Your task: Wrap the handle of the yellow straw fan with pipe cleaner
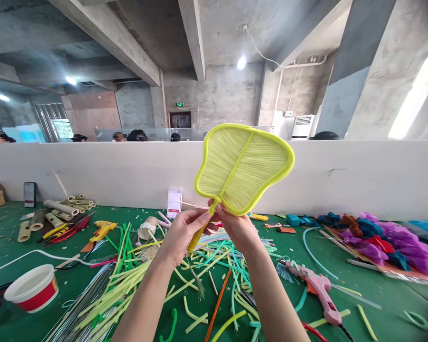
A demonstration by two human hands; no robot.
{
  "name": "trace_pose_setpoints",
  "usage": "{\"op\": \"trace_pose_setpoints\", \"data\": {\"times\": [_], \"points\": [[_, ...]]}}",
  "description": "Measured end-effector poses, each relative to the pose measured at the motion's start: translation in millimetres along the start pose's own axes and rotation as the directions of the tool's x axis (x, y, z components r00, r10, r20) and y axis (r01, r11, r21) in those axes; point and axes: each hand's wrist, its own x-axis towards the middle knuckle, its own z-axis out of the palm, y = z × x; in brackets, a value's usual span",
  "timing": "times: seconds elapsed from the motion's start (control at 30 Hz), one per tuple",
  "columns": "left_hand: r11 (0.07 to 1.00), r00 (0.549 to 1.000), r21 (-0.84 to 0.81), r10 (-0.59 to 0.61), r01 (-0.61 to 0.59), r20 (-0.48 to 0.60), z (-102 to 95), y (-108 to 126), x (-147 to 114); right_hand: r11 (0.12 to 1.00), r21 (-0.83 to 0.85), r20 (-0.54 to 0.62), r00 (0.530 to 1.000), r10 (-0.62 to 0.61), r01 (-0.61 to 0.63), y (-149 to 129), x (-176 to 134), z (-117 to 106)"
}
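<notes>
A yellow-green hand fan (244, 166) is held up in front of me, its threaded face framed by a fuzzy rim with a rib down the middle. My left hand (185, 232) is closed round its wrapped handle (198, 235). Just where the handle meets the fan face, my right hand (237, 228) pinches the neck with its fingertips. A small tassel (198, 282) hangs below the handle. Under both hands lie many cut chenille stems (131, 289) in yellow, green and turquoise.
On the green table (100, 251) are bamboo tubes (62, 211), pliers (69, 230), a yellow glue gun (102, 231), a paper cup (34, 289) and a phone (174, 203). To the right lie a pink glue gun (317, 285) and coloured fluffy bundles (385, 240). A white partition (92, 166) stands behind.
</notes>
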Motion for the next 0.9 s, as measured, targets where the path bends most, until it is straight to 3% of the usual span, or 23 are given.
{"op": "trace_pose_setpoints", "data": {"times": [0.1, 0.2, 0.27, 0.37, 0.6, 0.77, 0.9], "points": [[0.991, 0.999, 0.126, 0.039, -0.035, -0.036, -0.5, 6, -3, 0.996, -0.08, 0.0, 0.999, -0.036, 0.036, 4, 0, -6], [0.921, 0.984, 0.364, 0.17, -0.137, -0.06, 1.2, 9, -7, 0.999, -0.023, -0.003, 1.0, -0.022, 0.022, 10, 1, -6], [0.796, 0.946, 0.562, 0.317, -0.225, -0.07, 3.3, 9, -8, 0.999, 0.039, -0.006, 1.0, -0.01, 0.01, 14, 3, -3], [0.559, 0.855, 0.775, 0.516, -0.296, -0.045, 7.2, 5, -9, 0.995, 0.087, -0.015, 0.999, -0.038, 0.039, 18, 5, 3], [0.321, 0.717, 0.88, 0.696, -0.351, 0.032, 10.3, -7, -7, 0.986, 0.139, -0.047, 0.995, -0.091, 0.097, 20, 5, 10], [0.041, 0.564, 0.948, 0.812, -0.315, 0.152, 12.2, -15, -5, 0.976, 0.174, -0.084, 0.99, -0.116, 0.129, 21, 5, 16], [-0.096, 0.529, 0.976, 0.828, -0.197, 0.189, 17.0, -18, -5, 0.972, 0.213, -0.109, 0.991, -0.076, 0.098, 25, 7, 20]]}}
